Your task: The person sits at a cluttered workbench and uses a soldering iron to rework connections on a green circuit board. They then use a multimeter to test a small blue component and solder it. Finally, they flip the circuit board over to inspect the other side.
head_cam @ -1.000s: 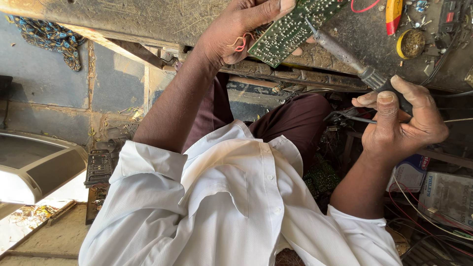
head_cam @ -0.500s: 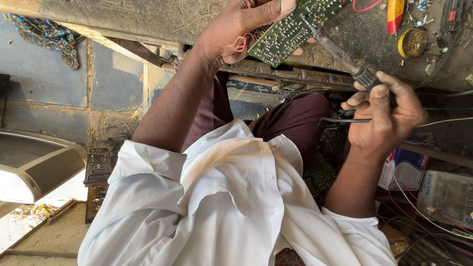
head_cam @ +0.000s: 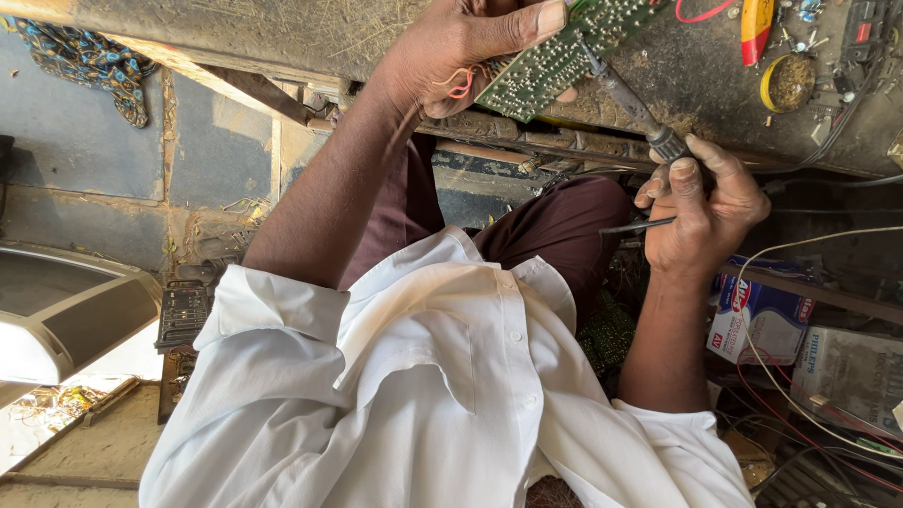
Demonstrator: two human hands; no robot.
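The left hand (head_cam: 461, 42) is closed on a green circuit board (head_cam: 564, 52), thumb laid over its near edge, with red and orange wires (head_cam: 458, 83) bunched in the palm. The board sits tilted at the front edge of a worn, dusty workbench (head_cam: 282, 33), partly over the gap above the lap. The right hand (head_cam: 705, 212) is clamped around the handle of a soldering iron (head_cam: 635, 103), whose shaft slants up to the board; the tip seems to touch the board's dotted face, though the contact point is too small to be sure. A thin dark wire (head_cam: 635, 226) pokes out sideways from under the right fingers. Between the two forearms there is open room over the maroon trousers (head_cam: 564, 221) and white shirt (head_cam: 423, 376). On the bench beyond the board lie a round tin (head_cam: 788, 83) and a red and yellow tool (head_cam: 755, 26), both well apart from the iron. To the right, boxes (head_cam: 762, 320) and loose cables (head_cam: 809, 404) crowd the space beside the right elbow.
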